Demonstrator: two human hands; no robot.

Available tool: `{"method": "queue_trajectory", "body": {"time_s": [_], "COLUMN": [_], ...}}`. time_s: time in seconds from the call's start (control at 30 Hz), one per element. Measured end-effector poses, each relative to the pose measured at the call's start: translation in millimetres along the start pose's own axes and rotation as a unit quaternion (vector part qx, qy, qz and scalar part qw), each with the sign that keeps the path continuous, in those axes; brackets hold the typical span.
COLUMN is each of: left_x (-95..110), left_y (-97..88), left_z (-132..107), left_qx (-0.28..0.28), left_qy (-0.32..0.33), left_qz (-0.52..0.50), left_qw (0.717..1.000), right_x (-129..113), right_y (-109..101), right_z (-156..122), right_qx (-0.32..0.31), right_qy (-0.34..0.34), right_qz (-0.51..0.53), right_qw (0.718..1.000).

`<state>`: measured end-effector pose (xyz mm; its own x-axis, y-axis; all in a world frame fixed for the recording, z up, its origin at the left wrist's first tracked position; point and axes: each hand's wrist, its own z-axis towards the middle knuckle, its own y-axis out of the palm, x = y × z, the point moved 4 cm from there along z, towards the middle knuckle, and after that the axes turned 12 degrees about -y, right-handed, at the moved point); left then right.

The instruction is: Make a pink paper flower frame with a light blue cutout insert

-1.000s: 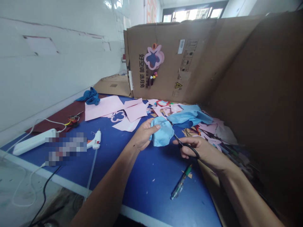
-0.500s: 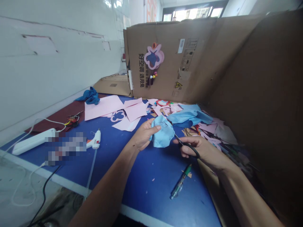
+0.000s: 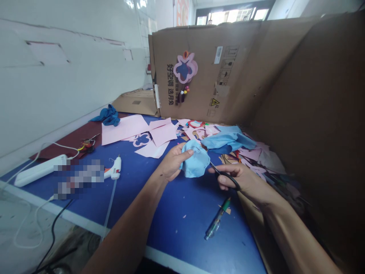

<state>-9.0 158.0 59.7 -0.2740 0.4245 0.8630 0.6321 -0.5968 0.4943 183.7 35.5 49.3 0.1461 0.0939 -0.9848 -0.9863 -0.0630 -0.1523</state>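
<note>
My left hand (image 3: pixel 174 163) pinches a small light-blue piece of fabric (image 3: pixel 196 161) by its left side, thumb on top, above the blue table. My right hand (image 3: pixel 238 178) grips black-handled scissors (image 3: pixel 228 178) with the fingers at the loops. Their blades point up and left and meet the fabric's right edge; the tips are partly hidden there. Below the right hand, a clear pen with a green end (image 3: pixel 218 219) lies on the table. A larger light-blue cloth (image 3: pixel 228 139) lies crumpled just behind the hands.
Pink paper sheets (image 3: pixel 125 129) and a flower cutout (image 3: pixel 142 139) lie behind my left hand. A glue gun (image 3: pixel 115 168) and a white power strip (image 3: pixel 41 170) are at left. Cardboard (image 3: pixel 205 76) walls off the back and right, with scraps (image 3: pixel 258 154) heaped along it.
Almost nothing differs. The fabric and both hands keep their places, with only a very slight shift at the fabric's edge by the scissors.
</note>
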Motion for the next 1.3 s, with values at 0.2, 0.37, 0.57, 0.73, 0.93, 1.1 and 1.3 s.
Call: {"method": "queue_trajectory", "body": {"time_s": [0.2, 0.37, 0.57, 0.73, 0.93, 1.1, 1.3], "left_x": [-0.8, -0.2, 0.1, -0.6, -0.7, -0.1, 2.2], "left_y": [-0.8, -1.1, -0.6, -0.7, -1.3, -0.5, 2.9], "left_z": [-0.1, -0.3, 0.5, 0.0, 0.1, -0.1, -0.8], "left_qx": [-0.001, -0.001, -0.004, -0.001, -0.006, -0.006, -0.001], "left_qy": [0.001, 0.001, 0.005, 0.004, 0.008, 0.005, 0.011], "left_qz": [0.009, 0.021, 0.035, 0.044, 0.045, 0.040, 0.022], "left_qw": [1.000, 1.000, 0.999, 0.999, 0.999, 0.999, 1.000], "right_x": [-0.5, 1.4, 5.9, 8.1, 6.8, 5.1, 4.9], "right_y": [0.7, 0.7, 0.3, -0.1, 1.3, -0.1, -0.4], "right_z": [-0.3, -0.4, 0.6, 0.0, 0.5, 0.9, 0.3], "right_qx": [-0.005, -0.007, -0.024, -0.022, -0.019, -0.016, -0.008], "right_qy": [-0.001, 0.002, 0.001, 0.001, 0.001, -0.004, -0.002], "right_qz": [0.001, 0.021, 0.036, 0.032, 0.036, 0.021, 0.015], "right_qw": [1.000, 1.000, 0.999, 0.999, 0.999, 1.000, 1.000]}}
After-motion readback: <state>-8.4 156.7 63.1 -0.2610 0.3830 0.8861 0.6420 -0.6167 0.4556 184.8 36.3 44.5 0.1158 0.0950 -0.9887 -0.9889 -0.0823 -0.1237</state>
